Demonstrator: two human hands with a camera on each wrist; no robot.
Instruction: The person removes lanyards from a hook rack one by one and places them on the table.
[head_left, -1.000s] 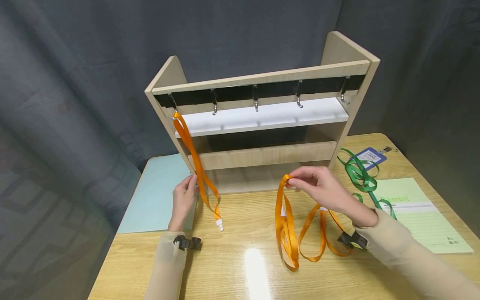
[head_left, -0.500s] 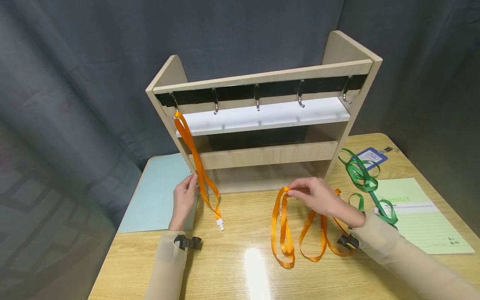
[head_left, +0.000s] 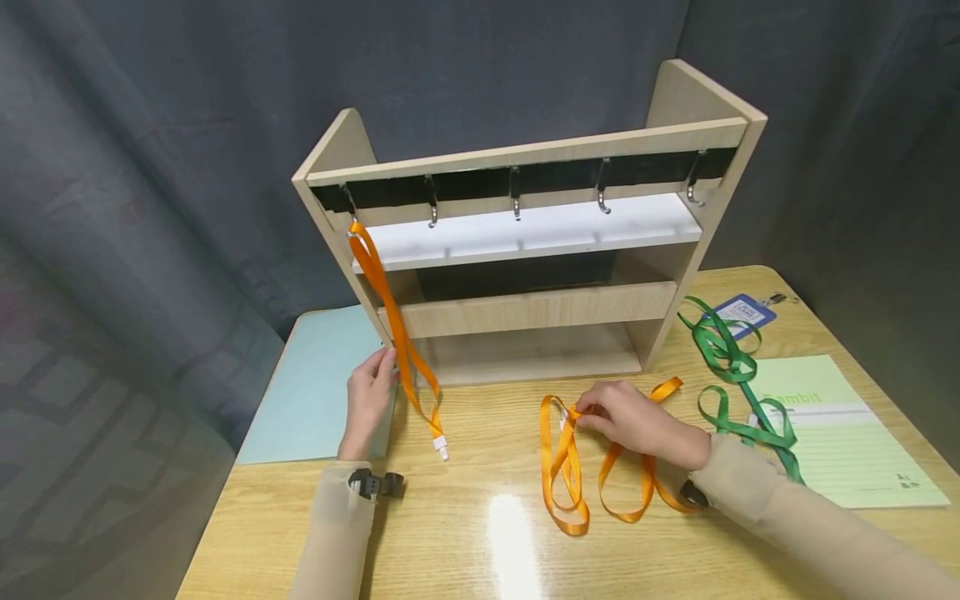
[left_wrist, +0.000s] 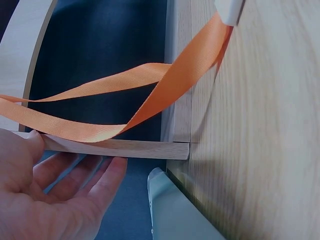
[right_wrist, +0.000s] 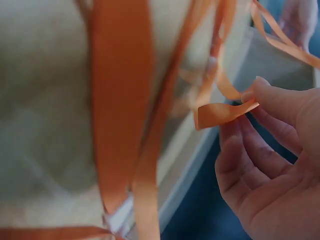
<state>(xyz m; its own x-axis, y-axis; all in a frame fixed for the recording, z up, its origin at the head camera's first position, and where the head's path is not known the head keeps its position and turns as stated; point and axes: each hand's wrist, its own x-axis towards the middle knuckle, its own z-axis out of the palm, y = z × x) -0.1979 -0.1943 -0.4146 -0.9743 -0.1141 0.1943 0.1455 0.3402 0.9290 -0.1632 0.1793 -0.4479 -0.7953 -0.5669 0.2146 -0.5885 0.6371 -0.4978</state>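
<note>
My right hand (head_left: 633,421) pinches one end of an orange lanyard (head_left: 572,475) between thumb and fingers. That lanyard lies in loops on the table, and the right wrist view shows its folded strap (right_wrist: 217,115) at the fingertips. A second orange lanyard (head_left: 647,492) is partly hidden under my right forearm. On the leftmost hook hangs another orange lanyard (head_left: 382,287), its white clip (head_left: 440,447) dangling low. My left hand (head_left: 366,400) grips the left side panel (left_wrist: 150,149) of the wooden shelf (head_left: 525,310), thumb on one face and fingers on the other.
Several metal hooks (head_left: 517,208) line the black strip across the shelf. At right lie a green lanyard (head_left: 723,350), a blue badge holder (head_left: 742,313) and a pale green notepad (head_left: 847,450). A light blue folder (head_left: 315,392) lies at left.
My right hand has moved down and slightly right, lowering the orange lanyard's end toward the table. Part of the green lanyard by my right sleeve has shifted. My left hand stays put.
</note>
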